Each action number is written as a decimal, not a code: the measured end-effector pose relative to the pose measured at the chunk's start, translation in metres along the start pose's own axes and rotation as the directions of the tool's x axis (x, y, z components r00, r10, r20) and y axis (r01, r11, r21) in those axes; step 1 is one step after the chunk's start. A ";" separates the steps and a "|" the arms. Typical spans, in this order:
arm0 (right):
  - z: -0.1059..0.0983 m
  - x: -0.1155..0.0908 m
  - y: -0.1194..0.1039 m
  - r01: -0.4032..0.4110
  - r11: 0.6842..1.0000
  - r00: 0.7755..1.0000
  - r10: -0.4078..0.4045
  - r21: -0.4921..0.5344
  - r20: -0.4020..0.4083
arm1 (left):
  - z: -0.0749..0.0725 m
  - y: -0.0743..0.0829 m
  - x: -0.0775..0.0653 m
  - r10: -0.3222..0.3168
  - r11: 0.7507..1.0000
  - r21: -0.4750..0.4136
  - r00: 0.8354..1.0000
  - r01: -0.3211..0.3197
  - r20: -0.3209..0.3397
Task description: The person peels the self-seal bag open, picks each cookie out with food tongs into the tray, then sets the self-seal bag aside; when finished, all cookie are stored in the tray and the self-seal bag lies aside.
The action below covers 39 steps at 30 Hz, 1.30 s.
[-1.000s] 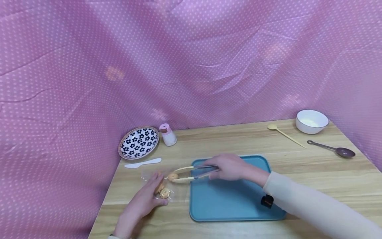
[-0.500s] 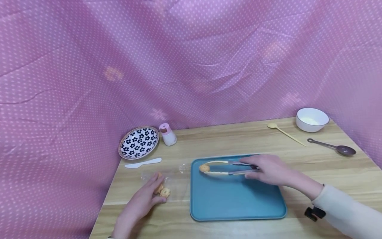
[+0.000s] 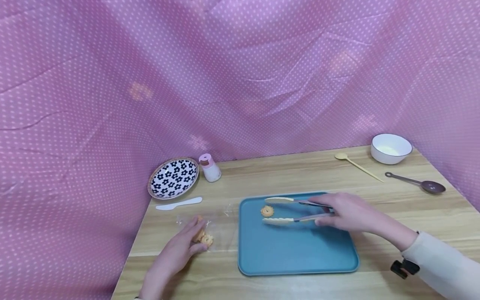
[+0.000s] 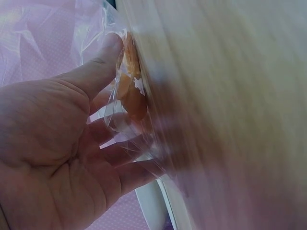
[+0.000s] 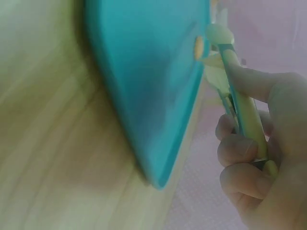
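My right hand (image 3: 346, 211) grips a pair of tongs (image 3: 280, 221) with cream tips and metal arms, held over the blue tray (image 3: 296, 256). The tips stand spread apart, one on either side of a round, scalloped cookie (image 3: 267, 211) that lies on the tray's left part. In the right wrist view, thumb and fingers wrap the handle of the tongs (image 5: 250, 122). Left of the tray, my left hand (image 3: 178, 252) holds a clear plastic bag (image 3: 223, 225) with cookies (image 3: 207, 240) inside; its thumb and fingers lie around the bag in the left wrist view.
Behind the left hand lie a white knife (image 3: 179, 203), a flower-patterned plate (image 3: 173, 179) and a pink-capped shaker (image 3: 211, 168). At the back right are a cream spoon (image 3: 358, 166), a white bowl (image 3: 390, 150) and a brown spoon (image 3: 431, 186). A pink dotted curtain (image 3: 240, 83) hangs behind the table.
The tongs carried a cookie rightward from the bag onto the tray; their tips then spread and let it go. My right hand moved right with them. The left hand stayed at the bag.
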State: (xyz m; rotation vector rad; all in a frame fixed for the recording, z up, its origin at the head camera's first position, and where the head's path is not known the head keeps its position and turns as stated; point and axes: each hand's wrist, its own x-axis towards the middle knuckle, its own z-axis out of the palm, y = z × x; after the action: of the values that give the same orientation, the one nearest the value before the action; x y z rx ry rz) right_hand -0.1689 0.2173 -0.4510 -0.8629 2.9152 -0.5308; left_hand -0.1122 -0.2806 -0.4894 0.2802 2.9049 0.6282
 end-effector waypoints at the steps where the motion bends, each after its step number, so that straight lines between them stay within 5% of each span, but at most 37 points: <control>1: -0.001 0.002 -0.003 0.005 1.000 1.000 -0.005 0.004 0.001 | 0.000 0.000 0.000 -0.001 1.000 0.000 1.000 0.001 0.001; 9: 0.010 0.035 -0.040 0.068 0.995 0.995 -0.072 0.069 0.066 | 0.001 0.001 0.000 0.003 1.000 -0.003 1.000 -0.003 -0.005; 20: 0.031 0.085 -0.079 0.182 0.983 0.979 -0.183 0.020 0.093 | 0.001 -0.002 0.001 0.000 1.000 -0.015 1.000 0.000 0.003; 39: 0.047 0.118 -0.111 0.321 0.946 0.928 -0.323 0.044 0.187 | -0.003 -0.003 0.002 -0.010 0.999 -0.047 0.997 0.014 0.074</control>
State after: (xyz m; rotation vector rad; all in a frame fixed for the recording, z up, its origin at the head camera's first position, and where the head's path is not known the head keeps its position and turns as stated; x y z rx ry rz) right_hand -0.2036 0.0517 -0.4524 -1.3236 2.6065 -0.4530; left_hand -0.1154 -0.2836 -0.4880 0.2739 2.8152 0.6700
